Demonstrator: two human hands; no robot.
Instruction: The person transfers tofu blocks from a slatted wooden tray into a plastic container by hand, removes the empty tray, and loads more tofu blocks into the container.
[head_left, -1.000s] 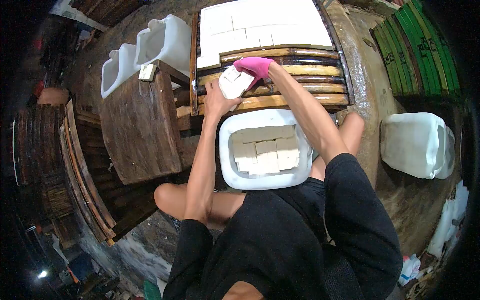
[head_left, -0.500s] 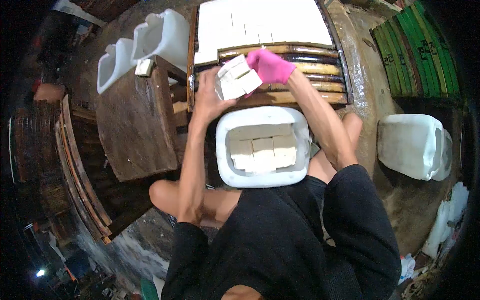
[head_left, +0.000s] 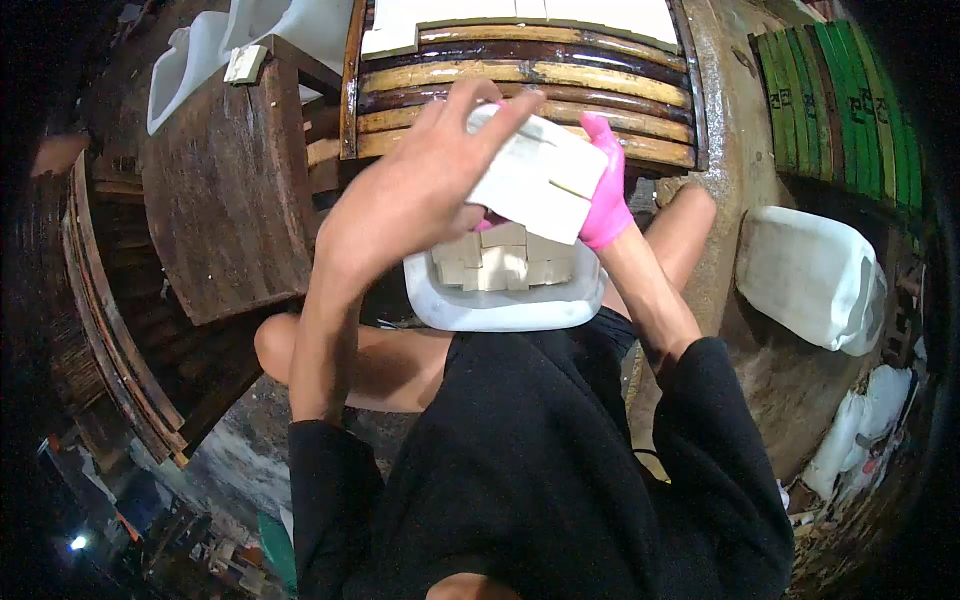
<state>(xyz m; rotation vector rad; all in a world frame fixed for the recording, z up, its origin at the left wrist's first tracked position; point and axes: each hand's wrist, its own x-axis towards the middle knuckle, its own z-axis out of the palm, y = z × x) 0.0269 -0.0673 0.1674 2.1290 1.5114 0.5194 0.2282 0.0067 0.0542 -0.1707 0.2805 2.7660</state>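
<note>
Several white blocks (head_left: 545, 178), pressed together, are held between my hands above the white plastic tub (head_left: 505, 317). My left hand (head_left: 425, 170) is bare, its fingers curved over their left and upper side. My right hand (head_left: 608, 195), in a pink glove, grips them from the right and partly from beneath. Inside the tub lie more cut white blocks (head_left: 503, 268), partly hidden by the held ones. Beyond my hands is a bamboo slatted rack (head_left: 620, 75), with white blocks (head_left: 600, 14) laid along its far part.
On the left stands a dark wooden bench (head_left: 225, 190) with a small white piece (head_left: 245, 64) on its corner. Cut-open white jugs (head_left: 195, 60) are behind it. At right are another white jug (head_left: 805, 265) and green slatted racks (head_left: 840, 110).
The blocks in my hands have moved nearer to me, from the rack to above the tub. My left hand has shifted over their top. The view has tilted, so the rack sits higher.
</note>
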